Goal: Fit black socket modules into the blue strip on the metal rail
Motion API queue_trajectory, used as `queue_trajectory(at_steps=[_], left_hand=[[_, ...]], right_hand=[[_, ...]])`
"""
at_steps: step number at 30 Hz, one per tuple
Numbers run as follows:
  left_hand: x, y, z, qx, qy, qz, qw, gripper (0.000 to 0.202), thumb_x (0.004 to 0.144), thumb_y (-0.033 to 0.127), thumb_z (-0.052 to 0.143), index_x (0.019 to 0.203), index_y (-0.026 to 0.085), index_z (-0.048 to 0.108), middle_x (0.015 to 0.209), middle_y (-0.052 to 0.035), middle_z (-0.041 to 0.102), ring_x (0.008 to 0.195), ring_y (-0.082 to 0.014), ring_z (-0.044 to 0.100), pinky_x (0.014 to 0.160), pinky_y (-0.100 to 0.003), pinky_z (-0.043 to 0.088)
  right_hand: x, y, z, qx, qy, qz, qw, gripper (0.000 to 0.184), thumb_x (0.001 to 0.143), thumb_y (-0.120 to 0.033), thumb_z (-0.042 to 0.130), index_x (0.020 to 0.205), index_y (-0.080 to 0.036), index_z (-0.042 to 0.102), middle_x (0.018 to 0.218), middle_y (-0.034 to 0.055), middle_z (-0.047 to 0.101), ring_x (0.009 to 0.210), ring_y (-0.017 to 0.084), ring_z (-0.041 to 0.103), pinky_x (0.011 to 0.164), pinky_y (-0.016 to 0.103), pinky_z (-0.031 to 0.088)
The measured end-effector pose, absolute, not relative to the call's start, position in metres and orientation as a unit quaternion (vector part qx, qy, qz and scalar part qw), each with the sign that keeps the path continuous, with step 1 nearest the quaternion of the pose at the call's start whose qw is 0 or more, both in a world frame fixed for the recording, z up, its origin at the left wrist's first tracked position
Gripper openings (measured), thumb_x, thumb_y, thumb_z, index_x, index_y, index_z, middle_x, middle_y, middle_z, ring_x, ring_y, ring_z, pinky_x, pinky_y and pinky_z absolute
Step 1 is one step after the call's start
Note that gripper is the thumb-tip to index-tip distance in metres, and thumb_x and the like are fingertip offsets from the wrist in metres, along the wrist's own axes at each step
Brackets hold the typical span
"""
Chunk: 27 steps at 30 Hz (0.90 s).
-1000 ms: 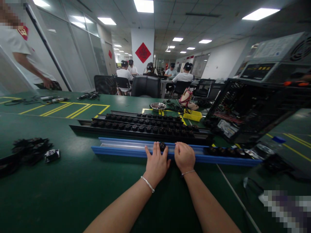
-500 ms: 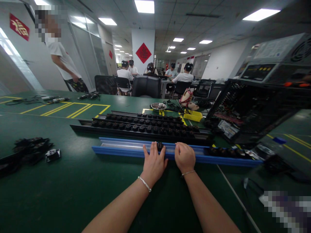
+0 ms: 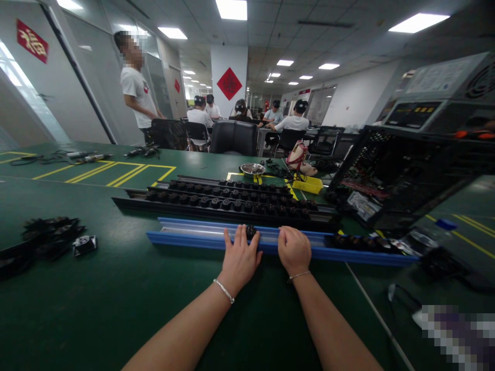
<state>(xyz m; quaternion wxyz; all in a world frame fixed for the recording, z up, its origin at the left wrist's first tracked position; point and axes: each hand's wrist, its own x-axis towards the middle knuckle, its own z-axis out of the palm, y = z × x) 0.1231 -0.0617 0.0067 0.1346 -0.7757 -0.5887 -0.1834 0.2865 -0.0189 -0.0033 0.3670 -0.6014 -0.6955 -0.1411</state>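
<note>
A long blue rail [image 3: 193, 242] with a pale channel lies across the green table before me. My left hand [image 3: 240, 257] is over its middle, fingers fairly spread, with a small black round-topped part [image 3: 250, 232] held between two fingers in the channel. To the right, my right hand [image 3: 294, 250] is closed in a fist over the same rail; its fingertips are hidden. Several similar black parts [image 3: 363, 242] sit in the rail's right end. Just behind it, black rails [image 3: 131, 205] filled with rows of black round-topped parts lie side by side.
Dark parts [image 3: 54, 234] are piled at the left, beside a single part with a shiny face [image 3: 84, 245]. A metal bowl [image 3: 252, 169] and yellow tray [image 3: 308, 184] stand behind the rails. An open computer case [image 3: 386, 175] is at right. A person [image 3: 137, 95] stands beyond the table.
My left hand has shifted slightly left along the blue rail, and the black part has moved with it. My right hand has stayed put. The standing person has moved to the right.
</note>
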Motion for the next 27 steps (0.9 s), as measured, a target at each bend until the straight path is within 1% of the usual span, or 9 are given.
queue_trajectory(at_steps=[4, 8, 12, 16, 21, 27], left_hand=[[0.121, -0.061, 0.005, -0.778, -0.587, -0.182, 0.133, 0.05, 0.085, 0.043, 0.044, 0.132, 0.026, 0.043, 0.138, -0.0154, 0.044, 0.13, -0.0299, 0.035, 0.107, -0.056, 0.019], [0.119, -0.06, 0.003, -0.777, -0.585, -0.185, 0.137, 0.049, 0.086, 0.043, 0.042, 0.132, 0.026, 0.043, 0.138, -0.0159, 0.044, 0.131, -0.0293, 0.035, 0.107, -0.051, 0.023], [0.116, -0.061, 0.004, -0.777, -0.585, -0.187, 0.139, 0.048, 0.086, 0.043, 0.042, 0.131, 0.026, 0.044, 0.137, -0.016, 0.044, 0.13, -0.0287, 0.036, 0.107, -0.049, 0.024], [0.113, -0.061, 0.004, -0.776, -0.586, -0.189, 0.138, 0.047, 0.086, 0.041, 0.044, 0.131, 0.027, 0.045, 0.137, -0.0138, 0.046, 0.129, -0.0276, 0.038, 0.106, -0.046, 0.026], [0.109, -0.059, 0.006, -0.775, -0.584, -0.197, 0.139, 0.043, 0.087, 0.04, 0.041, 0.129, 0.029, 0.048, 0.133, -0.0111, 0.05, 0.125, -0.0258, 0.042, 0.104, -0.044, 0.031], [0.105, -0.058, 0.007, -0.77, -0.588, -0.207, 0.137, 0.041, 0.088, 0.041, 0.039, 0.126, 0.029, 0.052, 0.131, -0.0108, 0.052, 0.124, -0.0253, 0.044, 0.103, -0.042, 0.033]], right_hand=[[0.286, -0.019, -0.003, -0.609, -0.69, -0.138, 0.366, 0.031, 0.089, -0.025, 0.038, 0.093, -0.017, 0.068, 0.098, 0.0072, 0.069, 0.094, 0.019, 0.058, 0.086, 0.032, 0.036], [0.285, -0.02, -0.003, -0.617, -0.688, -0.136, 0.357, 0.03, 0.088, -0.025, 0.039, 0.094, -0.017, 0.068, 0.099, 0.0059, 0.068, 0.094, 0.019, 0.058, 0.085, 0.032, 0.035], [0.285, -0.02, -0.003, -0.623, -0.688, -0.134, 0.349, 0.029, 0.087, -0.024, 0.041, 0.096, -0.018, 0.067, 0.101, 0.0059, 0.068, 0.095, 0.02, 0.057, 0.085, 0.032, 0.035], [0.285, -0.02, -0.002, -0.623, -0.688, -0.128, 0.349, 0.028, 0.085, -0.023, 0.043, 0.096, -0.018, 0.067, 0.101, 0.0065, 0.067, 0.095, 0.02, 0.057, 0.085, 0.033, 0.036], [0.284, -0.021, -0.002, -0.625, -0.684, -0.126, 0.354, 0.028, 0.084, -0.022, 0.043, 0.096, -0.018, 0.067, 0.101, 0.0064, 0.068, 0.095, 0.02, 0.057, 0.084, 0.033, 0.036], [0.284, -0.021, -0.002, -0.626, -0.686, -0.126, 0.348, 0.027, 0.084, -0.022, 0.042, 0.097, -0.018, 0.067, 0.102, 0.0059, 0.067, 0.096, 0.02, 0.057, 0.084, 0.033, 0.035]])
